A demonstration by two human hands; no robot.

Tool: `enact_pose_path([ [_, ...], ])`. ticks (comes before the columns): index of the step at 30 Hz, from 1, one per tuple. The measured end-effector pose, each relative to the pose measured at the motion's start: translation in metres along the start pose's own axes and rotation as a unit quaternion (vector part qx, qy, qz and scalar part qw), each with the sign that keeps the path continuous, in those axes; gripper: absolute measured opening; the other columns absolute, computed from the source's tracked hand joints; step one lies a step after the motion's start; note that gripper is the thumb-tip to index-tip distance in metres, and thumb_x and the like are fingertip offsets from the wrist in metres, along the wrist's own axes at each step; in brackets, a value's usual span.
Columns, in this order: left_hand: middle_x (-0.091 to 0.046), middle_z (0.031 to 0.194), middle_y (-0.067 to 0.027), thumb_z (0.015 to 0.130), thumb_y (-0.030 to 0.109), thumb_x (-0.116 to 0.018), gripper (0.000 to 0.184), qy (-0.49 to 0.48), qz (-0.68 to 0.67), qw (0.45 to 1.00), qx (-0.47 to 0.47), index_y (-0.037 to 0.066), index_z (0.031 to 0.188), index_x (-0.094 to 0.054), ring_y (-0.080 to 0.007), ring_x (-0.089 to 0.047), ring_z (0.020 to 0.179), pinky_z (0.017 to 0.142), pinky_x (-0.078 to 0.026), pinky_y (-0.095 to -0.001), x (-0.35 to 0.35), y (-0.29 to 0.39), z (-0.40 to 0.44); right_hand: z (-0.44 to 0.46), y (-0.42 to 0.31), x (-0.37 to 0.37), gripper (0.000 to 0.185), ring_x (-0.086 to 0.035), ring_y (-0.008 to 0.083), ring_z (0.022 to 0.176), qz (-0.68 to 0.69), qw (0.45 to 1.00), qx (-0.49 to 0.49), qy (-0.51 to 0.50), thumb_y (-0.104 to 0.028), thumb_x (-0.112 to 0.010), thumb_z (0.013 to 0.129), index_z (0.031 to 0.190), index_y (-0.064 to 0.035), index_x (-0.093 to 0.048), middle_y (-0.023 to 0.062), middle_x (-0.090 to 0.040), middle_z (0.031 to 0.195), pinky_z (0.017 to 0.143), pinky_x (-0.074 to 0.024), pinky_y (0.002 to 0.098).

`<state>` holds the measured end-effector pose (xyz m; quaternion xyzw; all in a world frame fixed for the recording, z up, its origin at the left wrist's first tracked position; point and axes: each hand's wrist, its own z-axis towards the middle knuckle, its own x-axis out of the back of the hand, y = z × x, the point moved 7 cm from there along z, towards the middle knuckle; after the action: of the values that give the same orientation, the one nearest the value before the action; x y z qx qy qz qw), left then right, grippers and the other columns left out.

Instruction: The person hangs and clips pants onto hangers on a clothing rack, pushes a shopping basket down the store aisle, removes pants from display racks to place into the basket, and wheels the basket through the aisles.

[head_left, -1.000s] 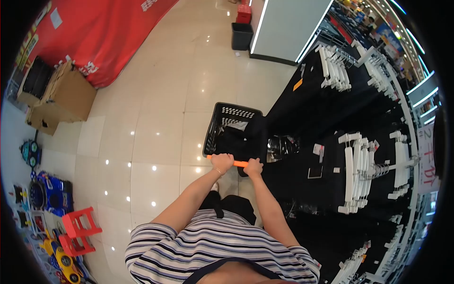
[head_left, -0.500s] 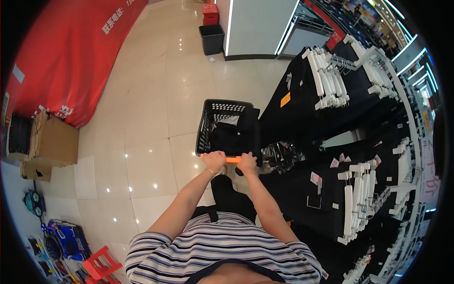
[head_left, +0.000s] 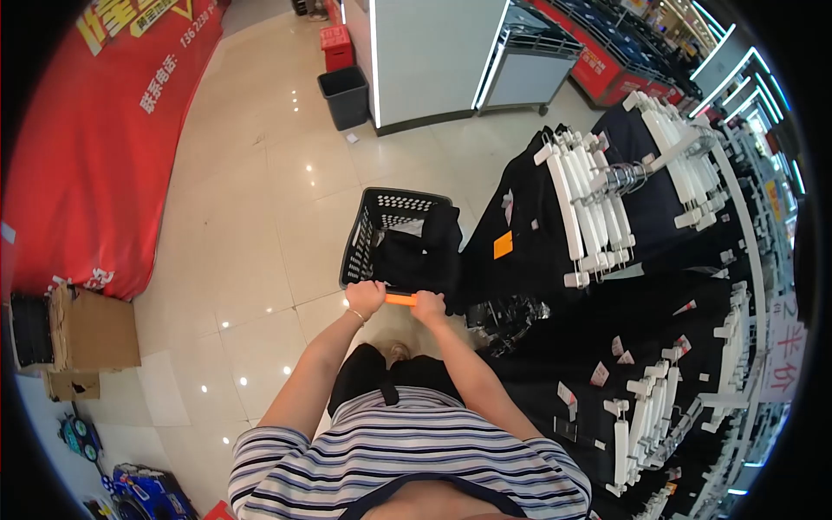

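Observation:
My left hand is closed round the left part of an orange handle. My right hand grips the same handle at its right part. Just beyond my hands is a black basket with perforated walls, and the handle runs along its near side. Dark cloth fills much of the basket and rises over its right rim, with a pale item partly visible among it. Black garments on a rack hang close to the basket's right side.
White hangers line the rack along the right. A grey bin and a red crate stand beside a white pillar ahead. Cardboard boxes and a red banner are on the left; tiled floor lies between.
The bin, pillar and nearest hangers have come closer, and the boxes and toys at the left have slid down the view. Both hands stay on the handle, and the basket sits slightly further left.

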<state>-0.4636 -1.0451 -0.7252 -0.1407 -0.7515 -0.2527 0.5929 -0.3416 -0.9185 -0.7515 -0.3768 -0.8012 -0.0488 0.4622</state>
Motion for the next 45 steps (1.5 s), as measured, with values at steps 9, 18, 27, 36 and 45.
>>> enact_pose_path([
  [9,-0.060,0.055,-0.0157,0.081,0.031,-0.042,0.044,0.020,-0.020,0.994,-0.101,0.003,0.055,-0.063,-0.0339,-0.059,0.052,0.060,-0.047,-0.0428,0.010,0.005,0.156,0.112,-0.021,0.053,0.022,-0.058,0.0356,0.097,0.019,0.994,-0.104,0.013,-0.020,-0.064,0.074,0.092,-0.0072,-0.067,0.0111,-0.066,0.096,0.084,-0.0474,0.0397],
  [18,-0.061,0.056,-0.0143,0.081,0.029,-0.041,0.043,-0.014,-0.016,0.975,-0.221,0.004,0.055,-0.064,-0.0320,-0.059,0.053,0.060,-0.042,-0.0422,0.019,0.063,0.313,0.212,-0.005,0.125,0.021,-0.056,0.0345,0.099,0.079,0.971,-0.218,0.060,-0.023,-0.059,0.080,0.091,-0.0072,-0.067,0.0118,-0.065,0.096,0.080,-0.0492,0.0390],
  [27,-0.060,0.055,-0.0139,0.080,0.028,-0.041,0.042,-0.018,-0.031,0.951,-0.308,0.004,0.052,-0.061,-0.0304,-0.058,0.050,0.059,-0.041,-0.0431,0.004,0.138,0.419,0.287,0.041,0.174,0.023,-0.055,0.0363,0.099,0.115,0.948,-0.285,0.082,-0.025,-0.057,0.082,0.089,-0.0058,-0.066,0.0122,-0.065,0.095,0.079,-0.0494,0.0415],
  [36,-0.062,0.058,-0.0143,0.080,0.030,-0.043,0.042,-0.018,-0.022,0.927,-0.375,0.004,0.054,-0.062,-0.0318,-0.058,0.051,0.060,-0.043,-0.0427,-0.025,0.227,0.529,0.364,0.103,0.240,0.018,-0.057,0.0352,0.099,0.162,0.909,-0.368,0.113,-0.016,-0.062,0.074,0.089,-0.0071,-0.068,0.0113,-0.066,0.096,0.082,-0.0485,0.0394],
  [45,-0.064,0.067,-0.0149,0.080,0.033,-0.043,0.041,-0.114,0.028,0.911,-0.395,0.003,0.063,-0.067,-0.0361,-0.060,0.064,0.063,-0.046,-0.0428,-0.063,0.338,0.614,0.423,0.192,0.295,0.022,-0.053,0.0361,0.106,0.220,0.875,-0.422,0.092,-0.017,-0.063,0.074,0.094,-0.0069,-0.067,0.0106,-0.065,0.102,0.086,-0.0470,0.0397],
])
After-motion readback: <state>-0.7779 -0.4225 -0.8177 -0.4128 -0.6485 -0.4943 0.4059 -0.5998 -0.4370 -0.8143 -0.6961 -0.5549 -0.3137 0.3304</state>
